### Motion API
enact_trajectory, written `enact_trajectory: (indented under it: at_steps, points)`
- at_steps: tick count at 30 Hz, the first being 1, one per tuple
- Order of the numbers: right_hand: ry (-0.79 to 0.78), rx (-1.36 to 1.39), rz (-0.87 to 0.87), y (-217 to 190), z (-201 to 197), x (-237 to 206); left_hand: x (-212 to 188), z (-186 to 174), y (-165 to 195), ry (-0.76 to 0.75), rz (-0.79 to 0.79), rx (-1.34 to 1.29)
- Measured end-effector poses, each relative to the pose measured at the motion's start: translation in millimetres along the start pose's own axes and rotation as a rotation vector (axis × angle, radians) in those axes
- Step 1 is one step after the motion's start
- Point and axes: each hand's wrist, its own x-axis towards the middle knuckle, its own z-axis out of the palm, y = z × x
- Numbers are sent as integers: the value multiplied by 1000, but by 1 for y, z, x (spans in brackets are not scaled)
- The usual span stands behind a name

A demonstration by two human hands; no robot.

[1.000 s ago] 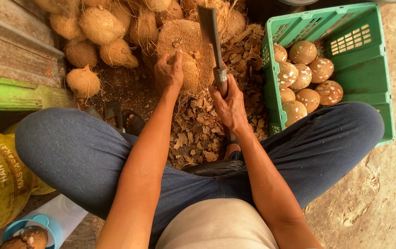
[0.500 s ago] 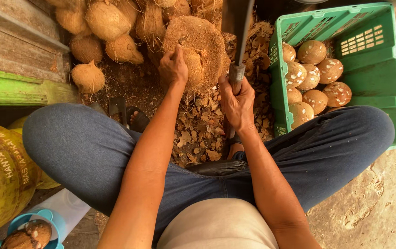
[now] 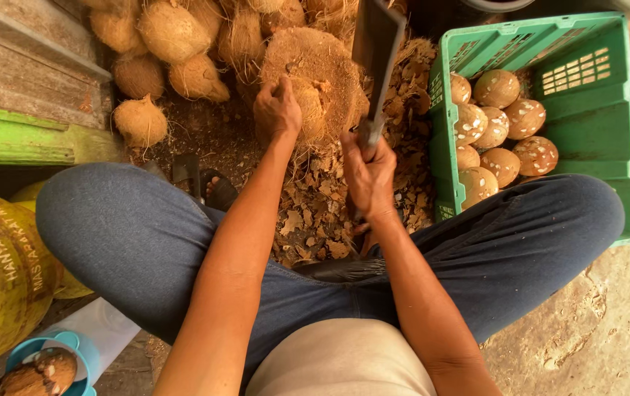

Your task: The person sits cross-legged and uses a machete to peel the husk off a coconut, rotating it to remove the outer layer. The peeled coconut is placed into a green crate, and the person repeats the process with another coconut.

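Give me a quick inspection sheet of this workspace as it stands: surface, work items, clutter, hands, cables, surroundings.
Surface: dirt ground between the knees, covered with husk chips.
Work items: a fibrous coconut on the ground under the left hand; a cleaver raised above it, blade up.
Clutter: pile of unhusked coconuts behind; green plastic crate with cleaned coconuts to the right.
Hands: left hand rests on the coconut; right hand grips the cleaver handle.
Cables: nothing seen.
Surroundings: green wooden beam at left, large yellow-green container, blue bowl with a coconut piece, concrete floor at right.
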Motion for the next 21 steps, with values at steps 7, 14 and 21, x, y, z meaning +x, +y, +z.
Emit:
enact_trajectory:
  at_steps: [7, 14, 21]
  points:
    - [-129, -297, 139, 6, 1, 8, -3, -1, 6, 42, 25, -24]
    - [-98, -158, 352, 4, 7, 7, 3, 13, -12, 14, -31, 20]
    - [-114, -250, 47, 14, 5, 4, 11, 21, -23, 98, 11, 43]
